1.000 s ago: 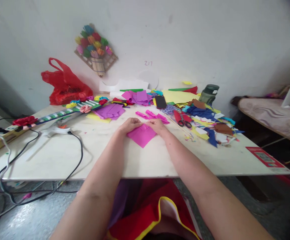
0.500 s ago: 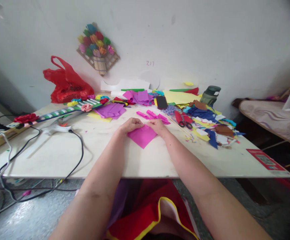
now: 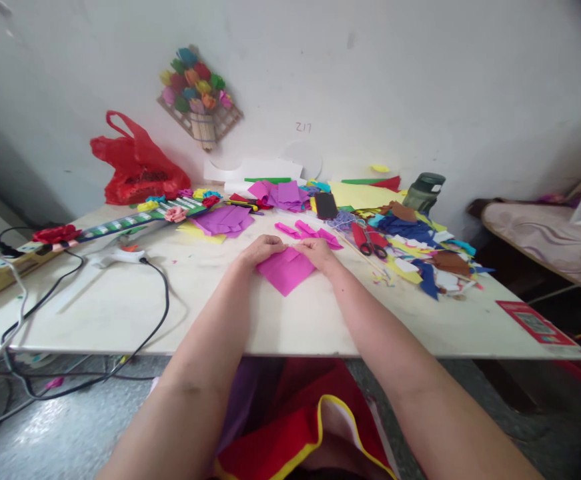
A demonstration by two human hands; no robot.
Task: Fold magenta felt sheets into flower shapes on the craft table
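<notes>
A magenta paper sheet (image 3: 286, 272) lies at the middle of the white table, one corner pointing toward me. My left hand (image 3: 264, 249) pinches its far edge on the left. On the right, my right hand (image 3: 316, 252) pinches the same edge, the fingertips of both hands close together. Just beyond my hands are several folded magenta pieces (image 3: 315, 231). A stack of purple paper (image 3: 226, 221) rests on a yellow sheet to the left of them.
Black-handled scissors (image 3: 367, 247), a phone (image 3: 325, 206), a green bottle (image 3: 423, 192) and paper scraps (image 3: 410, 233) are at the right. A white glue gun (image 3: 115, 257) with a black cable, a flowered strip (image 3: 135, 217) and a red bag (image 3: 140, 163) are at the left.
The view has shifted slightly, moving the background a little to the right. Both hands keep their pinch on the magenta paper, with hardly any change in their pose.
</notes>
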